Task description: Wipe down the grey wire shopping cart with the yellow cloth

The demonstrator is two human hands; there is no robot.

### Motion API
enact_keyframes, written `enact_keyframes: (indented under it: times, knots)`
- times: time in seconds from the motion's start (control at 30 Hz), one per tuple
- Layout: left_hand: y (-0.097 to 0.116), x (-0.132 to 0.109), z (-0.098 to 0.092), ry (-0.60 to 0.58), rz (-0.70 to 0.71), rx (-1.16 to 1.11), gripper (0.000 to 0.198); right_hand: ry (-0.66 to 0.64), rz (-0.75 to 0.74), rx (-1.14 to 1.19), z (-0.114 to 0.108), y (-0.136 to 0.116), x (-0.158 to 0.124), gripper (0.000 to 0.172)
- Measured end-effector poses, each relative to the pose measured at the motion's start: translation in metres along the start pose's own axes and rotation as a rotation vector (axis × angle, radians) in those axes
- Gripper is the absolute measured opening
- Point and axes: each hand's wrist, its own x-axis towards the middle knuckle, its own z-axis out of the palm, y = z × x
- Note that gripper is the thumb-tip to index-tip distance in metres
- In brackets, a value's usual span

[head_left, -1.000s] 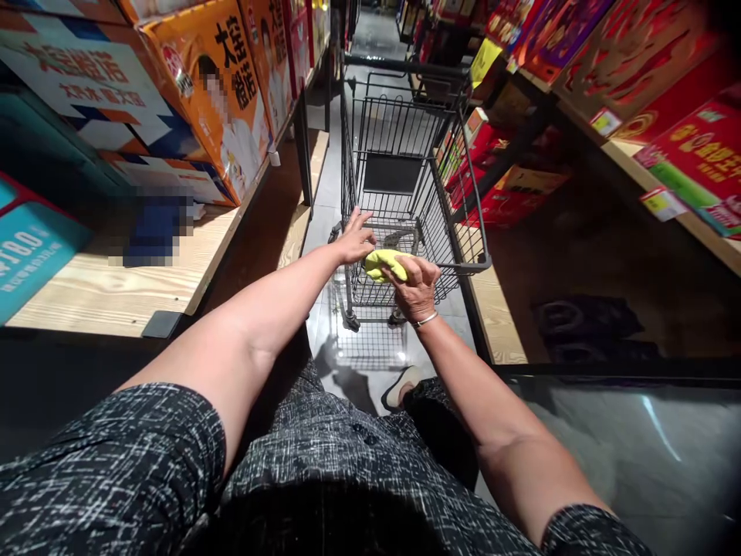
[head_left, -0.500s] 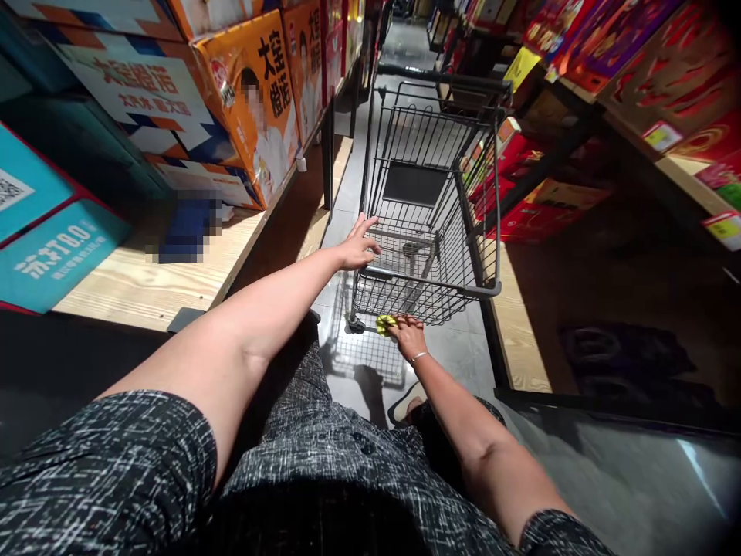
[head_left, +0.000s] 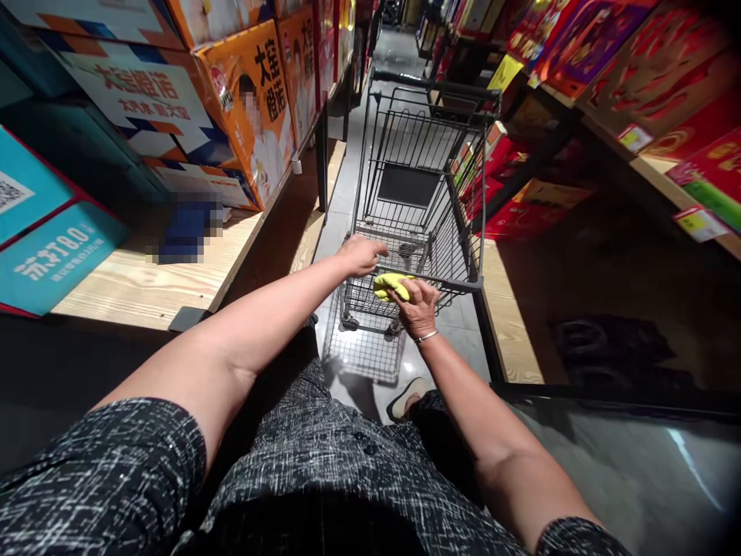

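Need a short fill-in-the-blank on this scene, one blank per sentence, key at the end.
1. The yellow cloth is held in the person's ____ hand.
2. In this view, the teal box lies to the ____ of the shopping cart.
3. The nearest box with large black characters is mainly ____ on the face that bears them.

Missing words: right; left; orange.

The orange box (head_left: 246, 127) reads "大窑橙诺" in black, and the teal box (head_left: 63, 243) shows "8.0" and a partial QR code (head_left: 11, 191).
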Motion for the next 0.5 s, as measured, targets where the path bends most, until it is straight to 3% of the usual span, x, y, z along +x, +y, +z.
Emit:
enact_keyframes:
  times: [0.13,0.2,0.27,0.33,0.5]
  knots:
    - [0.020,-0.005,0.002,-0.086,-0.067,-0.017,0.048,-0.340,0.029,0.045,0.029,-0.013,-0.027,0.031]
    - [0.020,-0.005,0.001,-0.095,-0.101,-0.045,0.049,-0.538,0.039,0.074,0.034,-0.020,-0.034,0.032]
    - [0.015,-0.004,-0.002,-0.107,-0.124,-0.094,0.051,-0.640,0.024,0.102,0.029,-0.027,-0.031,0.032]
    - [0.008,-0.003,-0.006,-0.114,-0.141,-0.148,0.057,-0.587,0.014,0.125,0.016,-0.032,-0.019,0.037]
    - [-0.003,-0.003,-0.010,-0.058,-0.156,-0.295,0.069,-0.141,0.086,0.108,-0.034,-0.040,0.045,0.045]
